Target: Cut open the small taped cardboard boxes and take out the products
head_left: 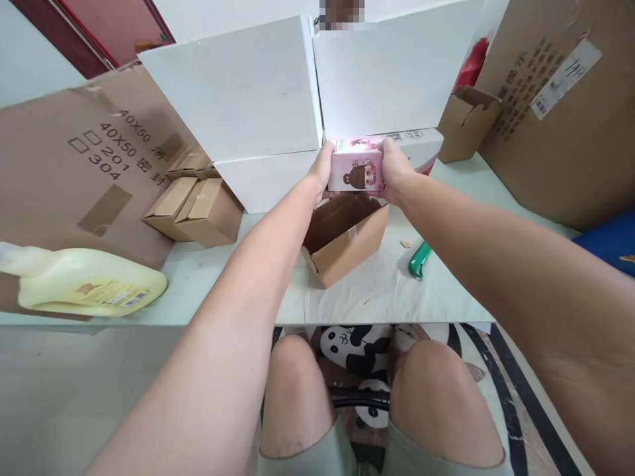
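Note:
A small pink box (pixel 356 170) with a cartoon figure on its front is held between both my hands, just above the far edge of an open brown cardboard carton (pixel 342 246). My left hand (pixel 321 172) presses its left side, fingers closed on it. My right hand (pixel 394 170) grips its right side the same way. The carton stands on the pale table (pixel 223 277) with its flaps up and its inside bare as far as I can see.
Large white boxes (pixel 238 99) stand behind, flat brown cartons (pixel 196 208) at left, a cream plastic jug (pixel 89 287) lying at the table's left edge, a green-handled tool (pixel 419 259) right of the carton, big cardboard boxes (pixel 560 112) at right. My knees show below the table.

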{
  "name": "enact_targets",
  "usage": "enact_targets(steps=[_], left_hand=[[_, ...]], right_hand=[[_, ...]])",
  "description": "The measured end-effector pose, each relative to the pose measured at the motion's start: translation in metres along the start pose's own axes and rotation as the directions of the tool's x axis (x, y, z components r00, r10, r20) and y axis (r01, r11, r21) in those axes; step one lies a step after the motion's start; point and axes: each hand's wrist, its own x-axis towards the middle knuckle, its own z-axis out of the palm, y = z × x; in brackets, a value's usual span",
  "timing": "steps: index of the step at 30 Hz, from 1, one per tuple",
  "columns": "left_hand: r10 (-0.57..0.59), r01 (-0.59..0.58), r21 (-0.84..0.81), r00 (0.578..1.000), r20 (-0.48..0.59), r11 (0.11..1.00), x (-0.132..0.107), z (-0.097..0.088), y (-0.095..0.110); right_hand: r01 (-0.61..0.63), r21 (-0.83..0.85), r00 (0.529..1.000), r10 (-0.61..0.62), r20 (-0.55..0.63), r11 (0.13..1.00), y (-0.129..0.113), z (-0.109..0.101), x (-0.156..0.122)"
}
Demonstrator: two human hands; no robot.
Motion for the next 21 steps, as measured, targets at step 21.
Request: enact_targets(steps=[21], left_hand=[[0.107,0.058,0.643,0.971,-0.214,0.764,-0.205,-0.014,-0.041]], right_hand=[[-0.012,0.265,0.842,0.153,-0.518,0.964,0.038,-0.251,-0.107]])
